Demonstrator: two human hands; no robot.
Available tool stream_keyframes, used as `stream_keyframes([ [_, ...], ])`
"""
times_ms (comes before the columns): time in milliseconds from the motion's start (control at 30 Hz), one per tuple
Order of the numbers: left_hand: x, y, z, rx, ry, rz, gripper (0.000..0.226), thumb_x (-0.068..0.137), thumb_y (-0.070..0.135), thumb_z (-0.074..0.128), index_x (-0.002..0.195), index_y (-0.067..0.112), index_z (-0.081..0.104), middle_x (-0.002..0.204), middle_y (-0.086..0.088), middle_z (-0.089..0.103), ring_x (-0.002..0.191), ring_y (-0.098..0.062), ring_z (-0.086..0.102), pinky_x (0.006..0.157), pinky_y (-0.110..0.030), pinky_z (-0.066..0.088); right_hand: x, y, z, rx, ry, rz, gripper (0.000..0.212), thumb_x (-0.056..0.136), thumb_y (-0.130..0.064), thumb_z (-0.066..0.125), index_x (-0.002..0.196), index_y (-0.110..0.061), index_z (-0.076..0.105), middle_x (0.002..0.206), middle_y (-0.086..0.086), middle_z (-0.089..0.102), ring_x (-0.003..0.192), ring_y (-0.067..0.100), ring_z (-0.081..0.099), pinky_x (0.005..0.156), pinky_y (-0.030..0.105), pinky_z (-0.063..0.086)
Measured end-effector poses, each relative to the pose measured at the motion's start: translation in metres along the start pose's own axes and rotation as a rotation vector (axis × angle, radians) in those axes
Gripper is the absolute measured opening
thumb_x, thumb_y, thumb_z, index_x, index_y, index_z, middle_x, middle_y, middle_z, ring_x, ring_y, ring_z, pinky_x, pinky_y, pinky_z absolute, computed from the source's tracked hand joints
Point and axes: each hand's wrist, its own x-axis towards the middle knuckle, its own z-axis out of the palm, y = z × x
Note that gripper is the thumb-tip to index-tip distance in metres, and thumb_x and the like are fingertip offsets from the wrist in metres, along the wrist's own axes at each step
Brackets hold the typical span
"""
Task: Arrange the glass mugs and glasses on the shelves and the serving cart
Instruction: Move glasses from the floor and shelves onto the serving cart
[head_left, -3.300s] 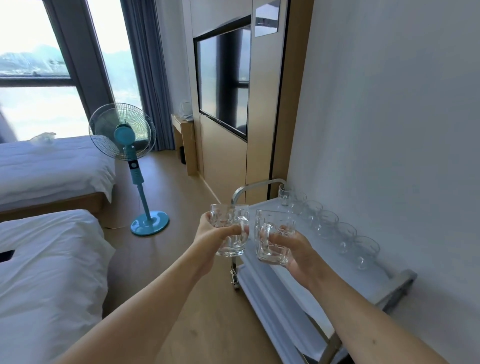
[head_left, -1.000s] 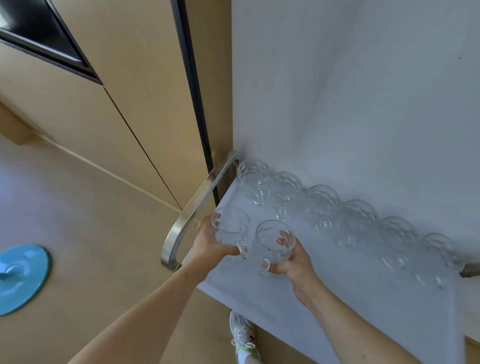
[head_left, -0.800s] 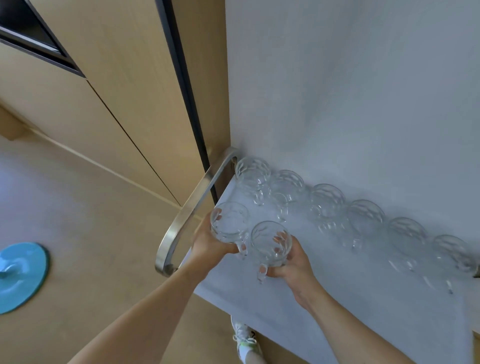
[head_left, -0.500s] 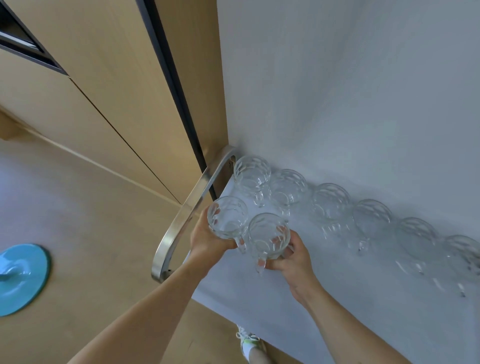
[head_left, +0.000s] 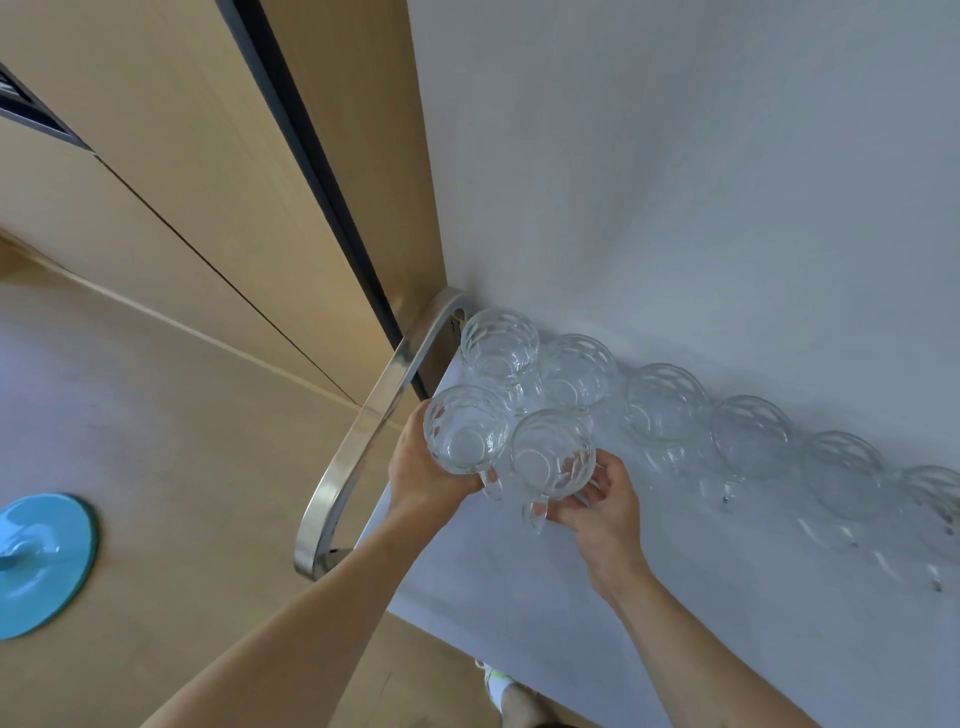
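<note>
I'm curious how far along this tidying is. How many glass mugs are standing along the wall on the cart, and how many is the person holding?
Mugs standing in the row along the wall on the cart top: 6
Mugs held, one in the left hand and one in the right hand: 2
Total glass mugs in view: 8

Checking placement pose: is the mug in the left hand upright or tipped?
Upright. The left hand grips the mug with its round rim facing the camera and its base visible through it; the handle points toward the person.
</note>
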Motion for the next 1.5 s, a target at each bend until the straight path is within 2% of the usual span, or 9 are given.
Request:
stream_keyframes([
  [200, 0.013, -0.002, 0.009, 0.112, -0.057, 0.050, 0.077, 0.048, 0.041, 0.093, 0.117, 0.029, 0.060, 0.107, 0.009, 0.068, 0.095, -0.011, 0.067, 0.078, -0.040, 0.061, 0.004, -0.002, -0.003, 0.038, 0.031, -0.008, 0.080, 0.049, 0.020, 0.088, 0.114, -0.014, 0.056, 0.116, 0.008, 0.071, 0.108, 0.019, 0.069, 0.080, 0.032, 0.061],
  [367, 0.003, -0.003, 0.009, 0.085, -0.033, 0.005, 0.093, 0.045, 0.054, 0.094, 0.125, 0.045, 0.048, 0.113, 0.024, 0.065, 0.100, 0.001, 0.064, 0.076, -0.026, 0.055, -0.001, -0.002, -0.002, 0.005, 0.027, 0.002, 0.080, 0.053, 0.017, 0.089, 0.119, -0.014, 0.055, 0.119, 0.008, 0.071, 0.113, 0.021, 0.068, 0.096, 0.037, 0.057],
  [467, -0.003, -0.006, 0.002, 0.075, -0.052, -0.042, 0.095, 0.048, 0.045, 0.095, 0.120, 0.063, 0.036, 0.114, 0.030, 0.059, 0.101, 0.007, 0.060, 0.071, -0.014, 0.044, -0.006, -0.002, -0.002, -0.016, 0.036, 0.005, 0.077, 0.058, 0.014, 0.089, 0.121, -0.016, 0.057, 0.125, 0.006, 0.068, 0.118, 0.022, 0.065, 0.097, 0.040, 0.056],
  [600, -0.007, -0.002, -0.009, 0.139, -0.044, -0.030, 0.085, 0.063, 0.013, 0.076, 0.124, 0.058, 0.038, 0.111, 0.022, 0.059, 0.103, -0.012, 0.063, 0.072, -0.027, 0.055, -0.016, -0.002, -0.002, -0.092, 0.071, -0.004, 0.068, 0.071, 0.015, 0.081, 0.129, -0.013, 0.059, 0.128, 0.007, 0.065, 0.122, 0.022, 0.061, 0.103, 0.046, 0.052],
  [733, -0.024, 0.009, -0.022, 0.202, -0.086, 0.014, 0.094, 0.075, 0.004, 0.060, 0.140, 0.060, 0.022, 0.131, 0.015, 0.053, 0.116, -0.024, 0.057, 0.086, -0.046, 0.059, -0.031, -0.012, 0.001, -0.140, 0.134, -0.021, 0.059, 0.083, 0.007, 0.073, 0.129, -0.027, 0.058, 0.133, 0.003, 0.063, 0.120, 0.016, 0.060, 0.102, 0.034, 0.050],
  [800, -0.033, 0.016, -0.029, 0.249, -0.079, 0.065, 0.094, 0.076, 0.004, 0.063, 0.150, 0.046, 0.021, 0.145, 0.009, 0.046, 0.129, -0.025, 0.048, 0.100, -0.045, 0.051, -0.045, -0.019, 0.003, -0.144, 0.159, -0.048, 0.056, 0.086, 0.002, 0.069, 0.129, -0.033, 0.058, 0.132, 0.000, 0.062, 0.120, 0.014, 0.059, 0.097, 0.028, 0.047],
  [900, -0.042, 0.030, -0.037, 0.300, -0.060, 0.187, 0.085, 0.079, 0.012, 0.069, 0.149, 0.038, 0.028, 0.149, 0.012, 0.043, 0.135, -0.018, 0.043, 0.100, -0.033, 0.039, -0.068, -0.033, 0.004, -0.175, 0.176, -0.100, 0.056, 0.087, -0.005, 0.071, 0.133, -0.034, 0.058, 0.132, -0.005, 0.061, 0.121, 0.013, 0.057, 0.096, 0.027, 0.045],
  [1000, -0.056, 0.049, -0.050, 0.345, -0.099, 0.256, 0.084, 0.083, 0.023, 0.072, 0.155, 0.028, 0.027, 0.158, 0.008, 0.035, 0.144, -0.018, 0.034, 0.112, -0.036, 0.036, -0.097, -0.051, 0.005, -0.216, 0.187, -0.151, 0.056, 0.088, -0.009, 0.072, 0.136, -0.033, 0.057, 0.134, -0.009, 0.059, 0.124, 0.013, 0.055, 0.101, 0.030, 0.045],
  [1500, -0.143, 0.120, -0.080, 0.470, -0.234, 0.753, 0.074, 0.090, 0.044, 0.068, 0.154, 0.032, 0.031, 0.165, 0.003, 0.023, 0.151, -0.022, 0.019, 0.120, -0.041, 0.023, -0.233, -0.104, -0.009, -0.476, 0.339, -0.399, 0.060, 0.088, -0.027, 0.076, 0.143, -0.029, 0.053, 0.145, -0.003, 0.054, 0.134, 0.015, 0.048, 0.105, 0.026, 0.039],
])
